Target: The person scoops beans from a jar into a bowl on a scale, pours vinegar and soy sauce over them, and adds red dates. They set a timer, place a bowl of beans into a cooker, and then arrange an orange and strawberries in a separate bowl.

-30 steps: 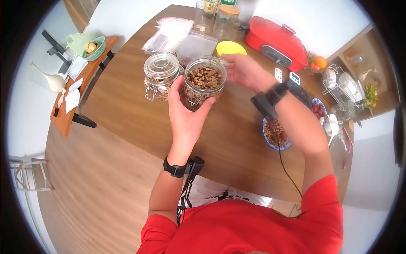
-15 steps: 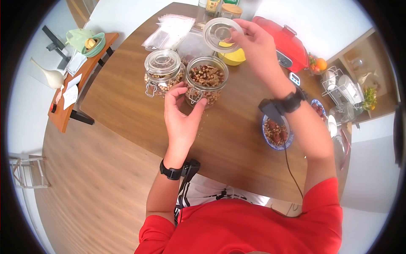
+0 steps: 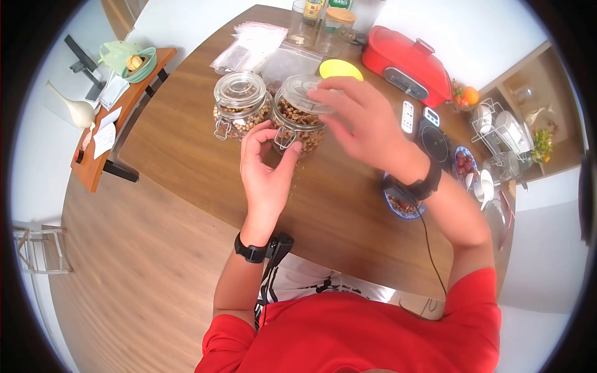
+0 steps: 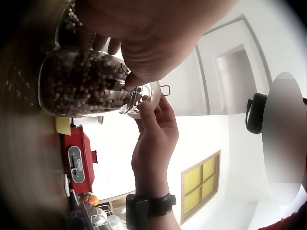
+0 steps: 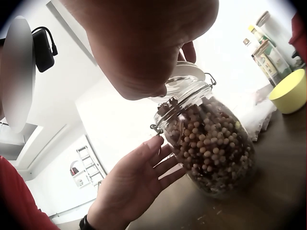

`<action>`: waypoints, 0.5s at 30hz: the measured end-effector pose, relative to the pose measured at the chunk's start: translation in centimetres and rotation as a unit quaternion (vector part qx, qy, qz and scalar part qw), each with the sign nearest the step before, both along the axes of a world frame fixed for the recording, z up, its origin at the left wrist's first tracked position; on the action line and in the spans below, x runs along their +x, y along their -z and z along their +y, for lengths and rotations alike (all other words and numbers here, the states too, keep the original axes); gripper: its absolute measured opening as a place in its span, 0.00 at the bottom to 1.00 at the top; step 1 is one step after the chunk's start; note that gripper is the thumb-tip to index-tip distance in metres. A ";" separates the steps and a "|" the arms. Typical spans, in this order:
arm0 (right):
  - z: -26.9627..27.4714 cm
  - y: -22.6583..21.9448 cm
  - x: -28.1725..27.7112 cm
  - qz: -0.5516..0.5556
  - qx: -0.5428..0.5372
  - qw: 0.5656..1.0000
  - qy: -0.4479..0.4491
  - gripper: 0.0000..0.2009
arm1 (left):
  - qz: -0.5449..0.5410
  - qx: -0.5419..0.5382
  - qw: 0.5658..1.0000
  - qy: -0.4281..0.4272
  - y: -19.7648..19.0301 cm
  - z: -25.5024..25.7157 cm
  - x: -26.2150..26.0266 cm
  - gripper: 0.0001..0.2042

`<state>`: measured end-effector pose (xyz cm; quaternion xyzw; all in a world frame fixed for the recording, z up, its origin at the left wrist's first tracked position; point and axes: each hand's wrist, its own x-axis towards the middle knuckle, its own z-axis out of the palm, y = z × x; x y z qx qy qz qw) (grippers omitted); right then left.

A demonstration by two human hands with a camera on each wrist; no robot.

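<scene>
A glass clip-top jar [image 3: 306, 138] full of mixed beans or grains and brown pieces stands upright on the table. Around its front, beside the wire clasp [image 5: 156, 128], my left hand [image 3: 266, 171] holds the jar with thumb and fingers apart. My right hand [image 3: 373, 127] grips the edge of the hinged glass lid [image 3: 300, 88], which tilts partway over the jar's mouth. From the left wrist, the right thumb and fingers [image 4: 154, 125] show at the lid's rim. A second, similar jar [image 3: 239, 102] with its lid down stands just left, close to my left fingertips.
Behind the jars lie plastic bags [image 3: 252, 46] and a yellow bowl [image 3: 341, 69]. A red electric cooker [image 3: 407, 65] stands at the back right. Under my right wrist sits a blue-rimmed bowl [image 3: 405, 210] of food; a cable crosses it. A remote [image 3: 407, 117] and another bowl [image 3: 465, 165] are farther right.
My right hand first reached behind the jar, then raised the lid upright, and has now swung it forward and down over the mouth. The left hand stays at the jar's front.
</scene>
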<state>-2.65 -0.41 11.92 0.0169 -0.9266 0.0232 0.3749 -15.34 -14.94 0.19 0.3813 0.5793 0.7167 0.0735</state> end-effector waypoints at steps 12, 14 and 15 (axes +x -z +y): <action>0.5 0.6 -0.1 0.036 -0.041 0.998 0.029 0.23 | -0.016 0.011 1.000 -0.018 -0.6 -0.1 0.1 0.17; 0.5 0.3 -0.3 0.052 -0.067 0.996 0.039 0.23 | -0.005 0.001 1.000 -0.017 -0.7 -0.3 0.1 0.17; 0.4 0.1 -0.4 0.053 -0.063 0.996 0.039 0.22 | 0.007 -0.010 1.000 -0.016 -0.8 -0.3 0.1 0.17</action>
